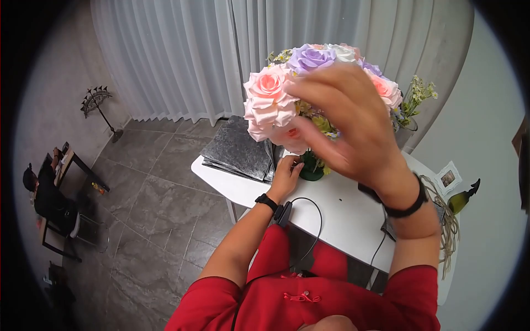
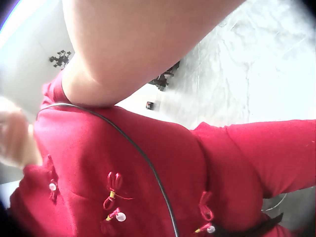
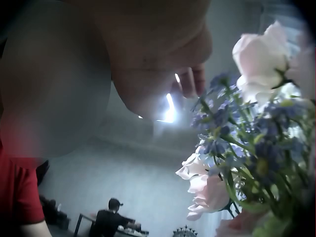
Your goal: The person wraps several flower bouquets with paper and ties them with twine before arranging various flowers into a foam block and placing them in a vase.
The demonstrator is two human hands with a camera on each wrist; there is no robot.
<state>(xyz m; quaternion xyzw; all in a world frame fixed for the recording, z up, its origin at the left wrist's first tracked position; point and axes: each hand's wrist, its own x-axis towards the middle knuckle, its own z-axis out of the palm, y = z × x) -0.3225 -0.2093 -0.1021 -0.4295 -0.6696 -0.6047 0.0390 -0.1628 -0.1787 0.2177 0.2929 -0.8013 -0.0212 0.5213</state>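
Observation:
A bouquet of pink, purple and white roses (image 1: pixel 270 88) stands in a dark green vase (image 1: pixel 313 169) on the white table. At the vase's left side, my left hand (image 1: pixel 284 177) grips its base low at the tabletop, part of the fingers hidden. My right hand (image 1: pixel 350 118) is raised in front of the bouquet, thumb and fingers apart in a loose curve with nothing visible between them. In the right wrist view this hand (image 3: pixel 163 59) hangs beside small blue flowers (image 3: pixel 222 123) and a pale pink rose (image 3: pixel 210 192). The left wrist view shows only arm and red clothing.
Dark grey slabs (image 1: pixel 237 149) lie stacked at the table's left. Behind the right hand stands a glass vase of small white flowers (image 1: pixel 415 102). A white picture frame (image 1: pixel 448 177), a green bottle (image 1: pixel 458 202) and a rope bundle (image 1: pixel 450 231) lie right. A black cable (image 1: pixel 320 212) crosses the front edge.

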